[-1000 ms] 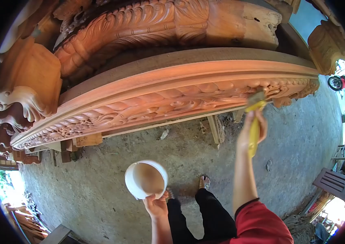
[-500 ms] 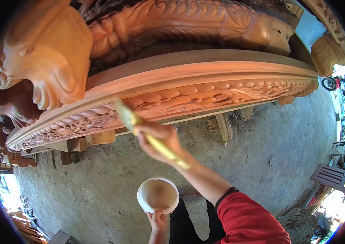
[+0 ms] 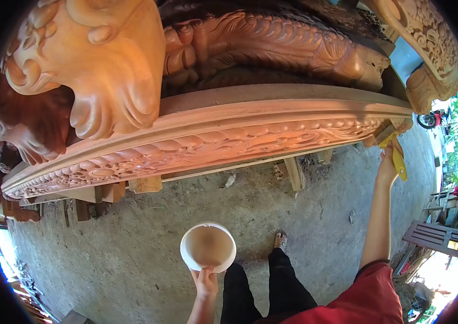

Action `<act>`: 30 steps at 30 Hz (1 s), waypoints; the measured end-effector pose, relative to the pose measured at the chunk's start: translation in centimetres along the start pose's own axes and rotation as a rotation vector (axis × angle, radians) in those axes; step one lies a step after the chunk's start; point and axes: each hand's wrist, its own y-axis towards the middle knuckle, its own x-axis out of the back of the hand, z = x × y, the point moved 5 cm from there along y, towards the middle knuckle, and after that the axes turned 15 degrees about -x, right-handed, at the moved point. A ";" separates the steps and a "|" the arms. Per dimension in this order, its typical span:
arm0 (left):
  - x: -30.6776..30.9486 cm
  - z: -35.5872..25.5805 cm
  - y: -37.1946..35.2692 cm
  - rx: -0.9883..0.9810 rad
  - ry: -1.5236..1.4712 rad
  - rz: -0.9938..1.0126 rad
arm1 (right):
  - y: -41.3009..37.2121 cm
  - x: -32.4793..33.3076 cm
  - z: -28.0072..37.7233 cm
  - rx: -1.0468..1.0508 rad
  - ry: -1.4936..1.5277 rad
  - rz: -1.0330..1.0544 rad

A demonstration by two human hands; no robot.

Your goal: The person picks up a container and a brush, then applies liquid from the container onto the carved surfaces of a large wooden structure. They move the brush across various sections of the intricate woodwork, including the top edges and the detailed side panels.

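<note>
A white bowl-like container with brownish contents is gripped at its rim by my left hand, low in the middle of the view. Out at the right, my right hand is closed around a yellow-handled brush. The bristles touch or nearly touch the right end of a long carved wooden panel; exact contact cannot be made out. Raised scrolls and a row of rounded shapes run along the panel's face.
A large carved wooden leg juts in at the upper left. Another carved piece stands at the upper right. Wooden blocks support the panel above the concrete floor. A slatted wooden frame lies at the right.
My right hand has moved with the brush from the panel's middle to its right end. My left hand keeps the container nearly in place. The view has shifted, and a foot now shows below.
</note>
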 end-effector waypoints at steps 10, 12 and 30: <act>1.4 -1.2 0.9 -0.031 0.003 -0.056 | -24.4 -14.8 8.7 0.647 0.039 0.422; 2.0 -1.2 0.7 -0.018 -0.010 -0.089 | -28.1 -15.9 12.1 0.753 -0.011 0.423; 2.9 -0.5 0.4 0.026 0.000 -0.104 | -12.2 -12.1 4.0 -0.103 0.390 0.662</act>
